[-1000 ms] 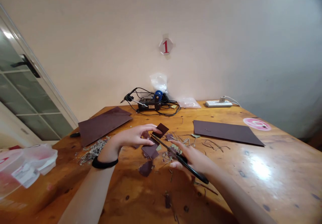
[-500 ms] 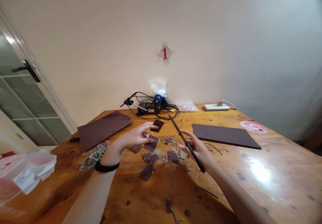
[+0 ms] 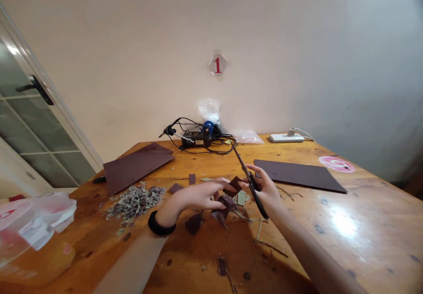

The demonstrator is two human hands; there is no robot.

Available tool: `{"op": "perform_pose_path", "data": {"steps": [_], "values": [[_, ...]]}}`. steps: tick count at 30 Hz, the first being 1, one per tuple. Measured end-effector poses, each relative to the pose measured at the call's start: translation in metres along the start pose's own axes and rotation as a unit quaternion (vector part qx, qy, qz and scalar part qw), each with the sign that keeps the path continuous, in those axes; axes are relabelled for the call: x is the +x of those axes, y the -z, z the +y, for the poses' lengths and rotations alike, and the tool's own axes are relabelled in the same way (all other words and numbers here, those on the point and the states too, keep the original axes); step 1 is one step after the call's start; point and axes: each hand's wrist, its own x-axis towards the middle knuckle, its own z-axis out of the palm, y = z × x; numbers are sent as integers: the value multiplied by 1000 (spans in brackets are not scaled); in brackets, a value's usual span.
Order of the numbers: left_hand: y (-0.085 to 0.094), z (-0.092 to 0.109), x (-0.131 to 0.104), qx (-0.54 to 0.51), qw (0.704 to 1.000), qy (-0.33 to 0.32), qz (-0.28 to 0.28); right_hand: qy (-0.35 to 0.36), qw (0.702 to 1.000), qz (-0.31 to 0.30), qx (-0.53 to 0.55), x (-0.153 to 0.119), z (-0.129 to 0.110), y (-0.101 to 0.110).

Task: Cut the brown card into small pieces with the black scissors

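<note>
My right hand [image 3: 264, 192] is closed around dark scissors [image 3: 246, 170], whose blades point up and away. Its fingertips touch the right edge of a small dark brown sheet piece [image 3: 234, 186]. From the other side, my left hand [image 3: 203, 195], with a black band on the wrist, has its fingers at this piece. Under the left thumb is another brown piece [image 3: 224, 209], tilted among other scraps. A loose brown scrap [image 3: 193, 224] lies just in front of the left hand. Thin offcut strips [image 3: 243, 217] and a pale green piece [image 3: 241, 198] lie beneath the right hand.
Larger brown sheets [image 3: 139, 166] lie at left, another sheet [image 3: 299, 176] at right. A heap of shreds [image 3: 135, 203] sits beside my left forearm. Behind are a black device with cables [image 3: 196, 139] and a power strip [image 3: 286, 138]. A plastic container [image 3: 36, 228] stands front left.
My left hand has moved right and nearer, from the loose scraps to the brown pieces beside my right hand. The scissors have shifted slightly right and stand steeper.
</note>
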Motion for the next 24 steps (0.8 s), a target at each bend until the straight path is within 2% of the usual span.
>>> {"op": "perform_pose_path", "data": {"steps": [4,8,10,13,16,19,24], "values": [[1,4,1,-32,999,23,6,-7,1000,18,6,1,-7,4],[6,0,-5,-50,995,52,73,-68,996,60,-20,7,-11,20],[10,-2,-8,-79,988,75,111,-96,992,55,-62,11,-5,27],[16,-4,-12,-121,973,99,168,-92,987,35,-127,15,10,30],[18,-5,-12,-126,966,94,206,-83,980,26,-180,15,24,26],[19,-2,-12,-128,964,99,212,-74,964,33,-252,14,31,23],[19,3,-14,-156,965,92,189,-68,932,44,-352,14,36,22]]}}
